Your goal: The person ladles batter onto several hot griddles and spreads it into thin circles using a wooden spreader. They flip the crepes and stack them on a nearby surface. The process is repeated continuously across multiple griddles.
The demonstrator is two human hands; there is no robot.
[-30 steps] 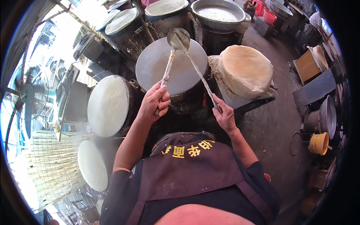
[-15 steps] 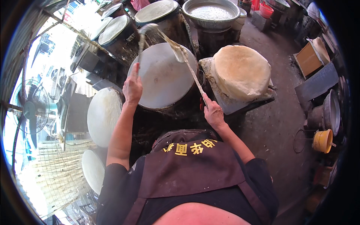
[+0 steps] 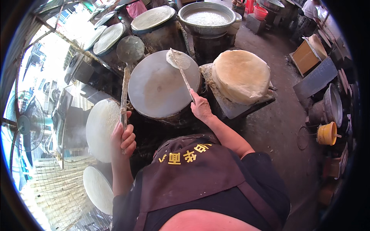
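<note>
My left hand [image 3: 123, 136] is closed around the batter-crusted handle of a ladle [image 3: 130, 49], whose round bowl is raised beside the griddle's upper left edge. In my right hand [image 3: 201, 107] is a long-handled batter-coated paddle [image 3: 178, 60]; its pale, rounded head is over the far right part of the griddle. The round griddle [image 3: 154, 100], grey with a faint darker patch in the middle, sits on a dark drum in front of me. A thick stack of large round flatbreads [image 3: 241, 75] rests on a board [image 3: 233, 111] right of the griddle.
Beyond the griddle stand a large metal basin of whitish liquid [image 3: 208, 16] and other drum griddles covered with pale rounds [image 3: 153, 17]. Two pale discs [image 3: 101, 129] are at my left, near a fan [image 3: 29, 125]. A yellow bucket [image 3: 327, 133] and pans line the right side.
My left hand has drawn back toward me, and the ladle's bowl now shows left of the griddle. My right hand has shifted left and forward with the paddle.
</note>
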